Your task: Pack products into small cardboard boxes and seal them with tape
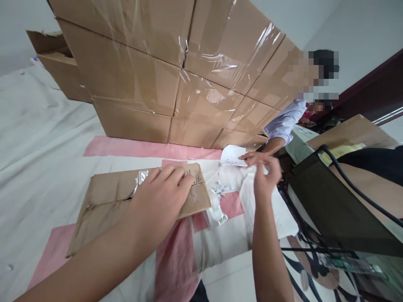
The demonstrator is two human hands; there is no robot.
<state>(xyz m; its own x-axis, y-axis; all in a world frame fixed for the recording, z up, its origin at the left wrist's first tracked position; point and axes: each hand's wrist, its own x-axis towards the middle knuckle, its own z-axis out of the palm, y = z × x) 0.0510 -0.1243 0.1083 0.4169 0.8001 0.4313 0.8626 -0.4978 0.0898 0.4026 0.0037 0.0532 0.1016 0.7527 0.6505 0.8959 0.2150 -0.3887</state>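
My left hand [165,191] lies across a flat brown cardboard box [108,191], its fingers bent and pressed down near a shiny strip of tape [140,180]. The box has a split seam and lies tilted on the cloth. Off to the right, my right hand [267,174] is raised with thumb and fingers drawn together; anything between them is too small or blurred to make out. Just beyond it, a co-worker's hand [250,158] rests on a white paper with handwriting [233,155]. A white object, perhaps a roll [216,214], sits beside the box's right end.
A tall wall of taped cartons [176,79] stands behind. Small pale pieces [222,188] are scattered on the pink and white cloth [37,138]. An open carton [59,67] stands far left, a dark chair [340,201] at right. A co-worker's sleeve [285,121] shows beside the cartons.
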